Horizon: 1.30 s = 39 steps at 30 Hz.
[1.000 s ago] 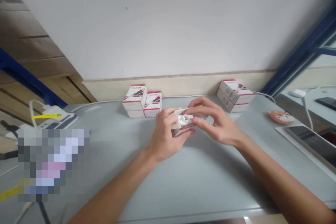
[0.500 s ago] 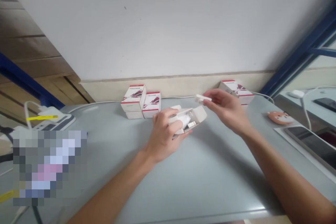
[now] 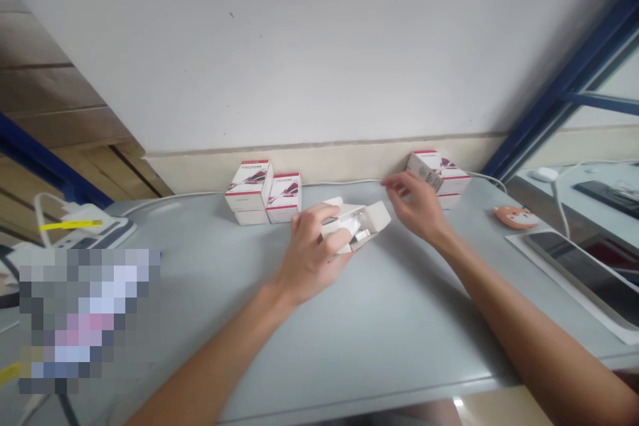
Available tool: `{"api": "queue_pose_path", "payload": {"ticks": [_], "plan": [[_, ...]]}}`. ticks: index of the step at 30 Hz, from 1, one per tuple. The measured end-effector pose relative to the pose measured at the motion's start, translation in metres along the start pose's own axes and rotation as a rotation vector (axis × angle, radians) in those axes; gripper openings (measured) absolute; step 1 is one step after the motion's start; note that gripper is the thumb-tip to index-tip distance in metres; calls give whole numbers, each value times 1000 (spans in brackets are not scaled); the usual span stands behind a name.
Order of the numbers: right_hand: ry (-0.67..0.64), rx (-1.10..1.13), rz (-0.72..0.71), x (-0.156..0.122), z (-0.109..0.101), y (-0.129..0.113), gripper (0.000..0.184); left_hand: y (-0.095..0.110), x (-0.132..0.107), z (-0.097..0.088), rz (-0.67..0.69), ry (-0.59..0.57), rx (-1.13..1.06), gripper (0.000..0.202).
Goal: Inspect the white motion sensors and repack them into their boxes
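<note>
1. Open carton [image 3: 372, 218]: held upright against the fingers of the left hand [image 3: 312, 254], which clamps its near end.
2. Right hand [image 3: 414, 206]: empty, fingers loosely parted, just right of the carton.
3. Box stacks [image 3: 249, 192]: behind the carton, either side.

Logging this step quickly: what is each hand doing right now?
Left hand: closed, holding an open white carton.
Right hand: open, holding nothing.

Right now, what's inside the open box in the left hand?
A white rounded object and a small white piece show inside the open box. The fingers of the left hand cover the rest, so I can't see more.
</note>
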State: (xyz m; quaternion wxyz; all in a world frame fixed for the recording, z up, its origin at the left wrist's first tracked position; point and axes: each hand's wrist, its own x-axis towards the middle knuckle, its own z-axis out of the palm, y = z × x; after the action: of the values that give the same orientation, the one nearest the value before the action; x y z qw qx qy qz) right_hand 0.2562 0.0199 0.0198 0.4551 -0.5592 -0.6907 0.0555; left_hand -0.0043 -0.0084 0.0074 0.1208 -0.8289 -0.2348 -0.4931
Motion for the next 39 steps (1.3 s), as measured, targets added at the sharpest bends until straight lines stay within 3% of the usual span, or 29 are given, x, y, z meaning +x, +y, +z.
{"api": "queue_pose_path", "payload": {"ticks": [3,7,10,14,20,22,24,27,29,31,35,39], "plan": [[110,121,-246,-5,-12,-31,12,1,1,0,-38,-18,-8,47],[-71,2,-528,-17,-15,-56,9,2,1,0,-65,-20,-22,46],[-188,-87,-583,-20,-13,-56,11,2,2,1,-81,-23,-9,45],[-256,-43,-515,-19,-15,-53,15,1,3,1,-99,-1,-23,47],[-379,262,-242,-17,-17,-61,19,-2,2,0,-89,-14,-25,45],[-306,368,-183,-12,-17,-57,18,-4,2,0,-86,6,-35,46],[-148,406,-122,-5,-18,-44,17,-7,2,1,-101,28,-47,49],[-4,139,34,4,-18,-12,13,-10,1,1,-151,36,-74,52],[-144,-182,172,6,-16,10,9,-11,1,1,-170,35,-107,53],[-294,-352,278,4,-12,29,8,-12,1,1,-177,38,-144,53],[-362,-376,282,0,-6,44,10,-11,1,0,-176,30,-188,51],[-154,-344,178,3,-13,26,16,-9,1,-1,-163,-11,-178,51]]}}
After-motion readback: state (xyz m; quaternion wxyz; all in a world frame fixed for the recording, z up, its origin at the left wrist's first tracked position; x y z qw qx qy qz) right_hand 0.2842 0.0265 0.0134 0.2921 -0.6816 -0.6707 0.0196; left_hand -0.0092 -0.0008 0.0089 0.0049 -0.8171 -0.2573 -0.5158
